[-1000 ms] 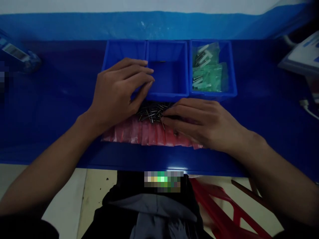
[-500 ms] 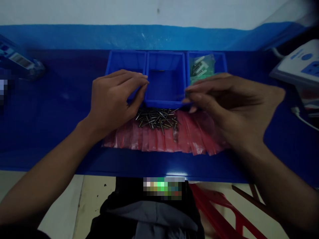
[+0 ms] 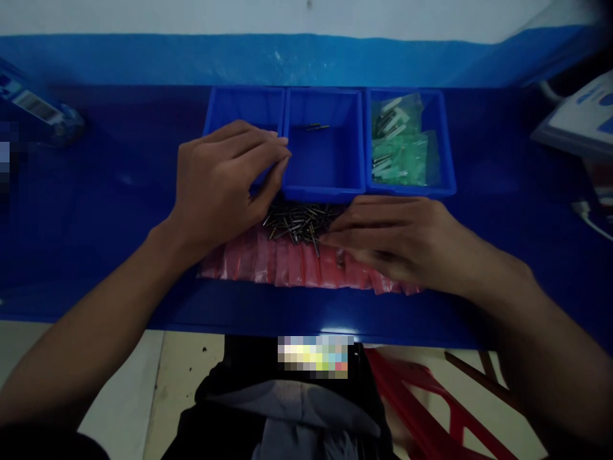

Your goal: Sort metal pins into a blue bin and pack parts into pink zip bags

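Right hand (image 3: 395, 241) has dropped from above the bags, its fingers (image 3: 354, 237) relaxed and extended, nothing visibly grasped, tips just at the edge of the metal pins (image 3: 299, 223). Those pins lie in a loose heap on a row of red plastic bags (image 3: 297, 267), right against the front wall of the middle bin (image 3: 325, 193). Left hand (image 3: 223, 185) stays curled beside that bin's left wall, its fingers (image 3: 258, 144) bent over the left bin (image 3: 244, 105); whether they pinch anything, I cannot tell. Two pins (image 3: 317, 126) lie on the middle bin's floor. Right bin (image 3: 445, 140) holds green bags (image 3: 400, 160) of pins, and all three bins stand on the blue tabletop (image 3: 110, 217).
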`<state>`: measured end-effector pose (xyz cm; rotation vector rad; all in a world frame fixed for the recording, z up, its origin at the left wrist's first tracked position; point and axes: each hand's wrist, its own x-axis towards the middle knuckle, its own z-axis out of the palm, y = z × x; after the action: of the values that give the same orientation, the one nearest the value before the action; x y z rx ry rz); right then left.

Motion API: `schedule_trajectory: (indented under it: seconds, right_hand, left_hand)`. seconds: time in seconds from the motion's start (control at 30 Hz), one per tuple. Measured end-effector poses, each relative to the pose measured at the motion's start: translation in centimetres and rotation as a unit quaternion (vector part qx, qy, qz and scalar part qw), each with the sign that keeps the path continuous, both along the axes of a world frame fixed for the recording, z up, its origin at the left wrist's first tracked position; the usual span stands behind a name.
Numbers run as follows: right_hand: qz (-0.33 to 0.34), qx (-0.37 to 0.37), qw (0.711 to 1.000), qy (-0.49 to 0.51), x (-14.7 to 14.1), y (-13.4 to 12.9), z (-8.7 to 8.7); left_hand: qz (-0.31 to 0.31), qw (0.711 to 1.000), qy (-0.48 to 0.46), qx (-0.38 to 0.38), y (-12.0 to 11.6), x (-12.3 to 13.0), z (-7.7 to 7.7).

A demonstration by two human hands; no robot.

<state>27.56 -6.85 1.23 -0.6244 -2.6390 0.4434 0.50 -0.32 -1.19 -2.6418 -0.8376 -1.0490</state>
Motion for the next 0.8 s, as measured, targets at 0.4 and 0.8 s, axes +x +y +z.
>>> schedule_trajectory:
  seconds: [0.4, 0.8]
  right_hand:
    - [-0.152, -0.014, 0.978, 0.141, -1.0, -1.0, 0.2]
    - [-0.141, -0.007, 0.982, 0.13, -0.9, -0.9, 0.2]
  left_hand:
    - [0.058, 0.996, 0.042, -0.046, -1.3, 0.5, 1.2]
    - [0.059, 0.997, 0.041, -0.04, -1.2, 0.5, 1.1]
